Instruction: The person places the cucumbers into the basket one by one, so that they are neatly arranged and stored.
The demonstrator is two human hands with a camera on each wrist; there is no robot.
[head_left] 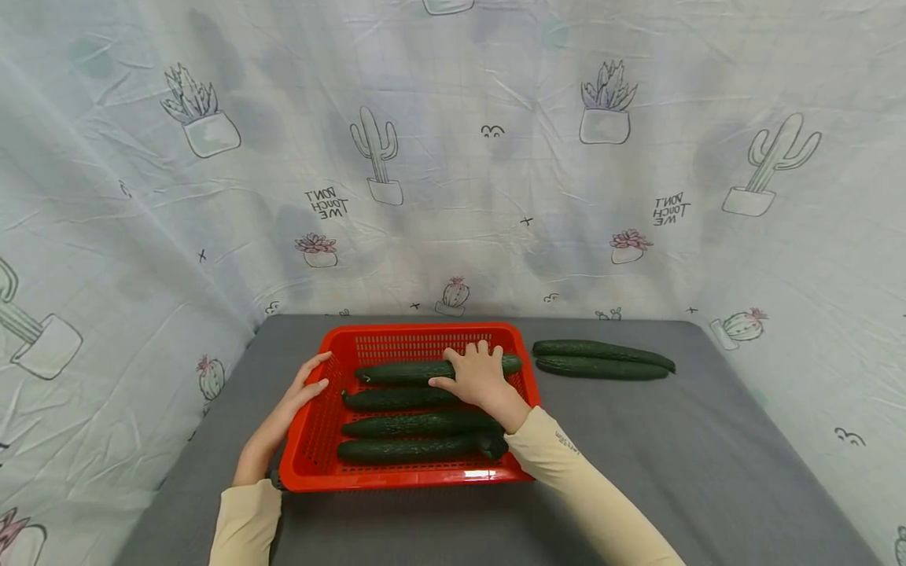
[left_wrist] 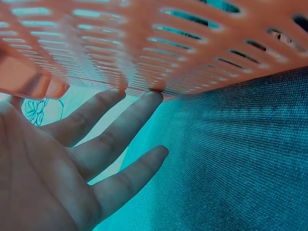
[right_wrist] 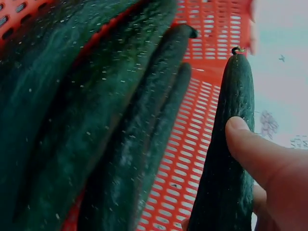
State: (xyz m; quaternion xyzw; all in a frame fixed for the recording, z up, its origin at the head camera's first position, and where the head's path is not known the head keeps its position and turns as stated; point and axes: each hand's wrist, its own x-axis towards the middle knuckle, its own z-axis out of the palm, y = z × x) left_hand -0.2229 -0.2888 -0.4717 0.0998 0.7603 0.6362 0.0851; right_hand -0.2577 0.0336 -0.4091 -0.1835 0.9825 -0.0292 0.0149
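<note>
Cream fabric sleeve; my right hand, gripping a long dark-green cucumber in or above a red perforated plastic basket; left of that grip, my straight-fingered left hand; a slack thumb might let the cucumber roll.

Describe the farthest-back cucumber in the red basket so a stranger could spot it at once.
Find the red basket. Inside, dark-green cucumbers lie roughly side by side, and the rearmost cucumber is the one nearest the back wall. Unlike its neighbours, it is gripped by the right hand.
</note>
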